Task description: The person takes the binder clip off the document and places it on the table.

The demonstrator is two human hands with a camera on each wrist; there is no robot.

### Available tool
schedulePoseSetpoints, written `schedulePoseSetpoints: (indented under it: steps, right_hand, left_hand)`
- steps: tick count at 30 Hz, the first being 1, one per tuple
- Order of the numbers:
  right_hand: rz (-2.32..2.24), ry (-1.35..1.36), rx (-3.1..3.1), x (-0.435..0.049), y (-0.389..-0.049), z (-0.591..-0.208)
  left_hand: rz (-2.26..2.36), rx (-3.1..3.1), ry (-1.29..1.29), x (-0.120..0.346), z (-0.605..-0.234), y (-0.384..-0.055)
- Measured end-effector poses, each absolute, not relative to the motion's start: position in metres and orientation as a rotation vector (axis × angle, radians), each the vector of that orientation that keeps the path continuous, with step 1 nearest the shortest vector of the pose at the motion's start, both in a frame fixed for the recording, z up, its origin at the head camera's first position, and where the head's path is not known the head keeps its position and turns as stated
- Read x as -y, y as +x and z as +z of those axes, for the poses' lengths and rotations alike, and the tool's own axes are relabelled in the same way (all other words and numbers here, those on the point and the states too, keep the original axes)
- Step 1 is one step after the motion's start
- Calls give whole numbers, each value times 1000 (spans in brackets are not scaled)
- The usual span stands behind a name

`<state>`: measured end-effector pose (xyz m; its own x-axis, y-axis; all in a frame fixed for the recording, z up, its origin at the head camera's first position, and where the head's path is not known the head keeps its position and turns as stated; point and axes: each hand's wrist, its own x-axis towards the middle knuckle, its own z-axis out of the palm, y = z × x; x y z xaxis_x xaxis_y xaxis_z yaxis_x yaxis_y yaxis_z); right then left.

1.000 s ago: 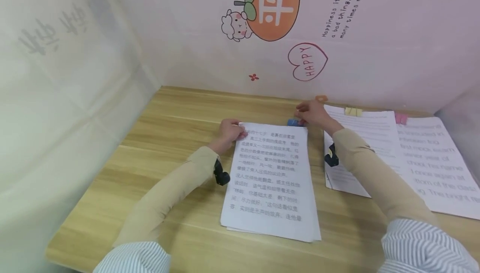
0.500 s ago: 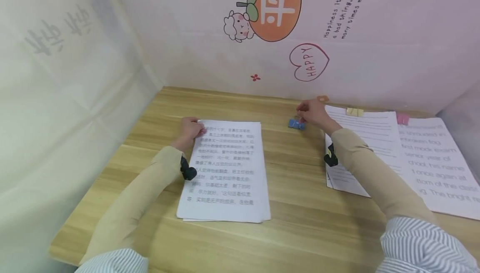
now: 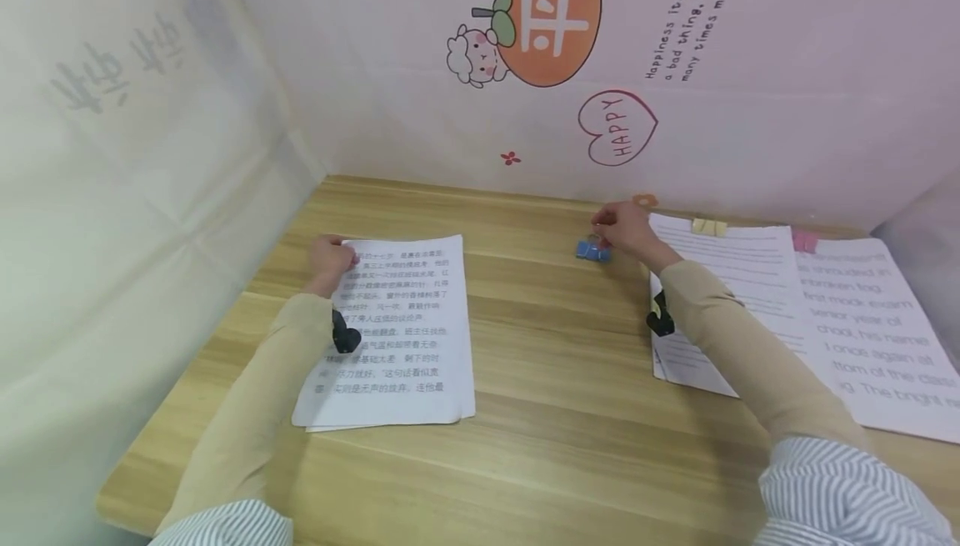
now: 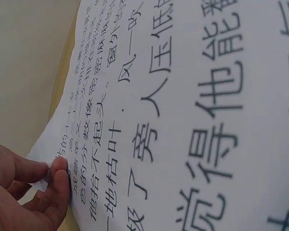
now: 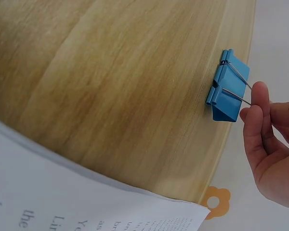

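Note:
A stack of printed paper (image 3: 405,321) lies on the left part of the wooden table. My left hand (image 3: 331,261) pinches its top left corner; in the left wrist view the thumb and fingers (image 4: 58,178) close on that corner. Toward the back, right of the middle, my right hand (image 3: 628,229) holds a blue binder clip (image 3: 592,251) by its wire handles. Seen from the right wrist, the clip (image 5: 229,86) has its handles between thumb and fingers, and nothing shows in its mouth.
On the right, one paper stack (image 3: 727,279) carries a yellow binder clip (image 3: 709,226). Beside it, another stack (image 3: 885,321) has a pink clip (image 3: 806,240). A white printed wall sheet (image 3: 420,112) rises behind the table (image 3: 555,446).
My left hand has drawn the paper stack leftward, away from the blue binder clip. The right hand has stayed nearly in place with the clip.

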<state>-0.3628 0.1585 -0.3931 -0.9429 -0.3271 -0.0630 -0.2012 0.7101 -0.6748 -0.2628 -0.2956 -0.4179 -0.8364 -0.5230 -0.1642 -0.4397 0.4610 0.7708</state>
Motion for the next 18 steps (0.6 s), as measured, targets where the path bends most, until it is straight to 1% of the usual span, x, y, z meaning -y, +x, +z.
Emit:
schedulePoseSetpoints:
  steps: [8,18]
  right_hand:
    - [-1039,-429,-2743,-158,-360,-394]
    - [-1040,-438,-2767,-163,-358,-392]
  left_hand:
    - [-1265,2575,904,314,-412,-255]
    - [-1248,2553,923,313,-415,-259]
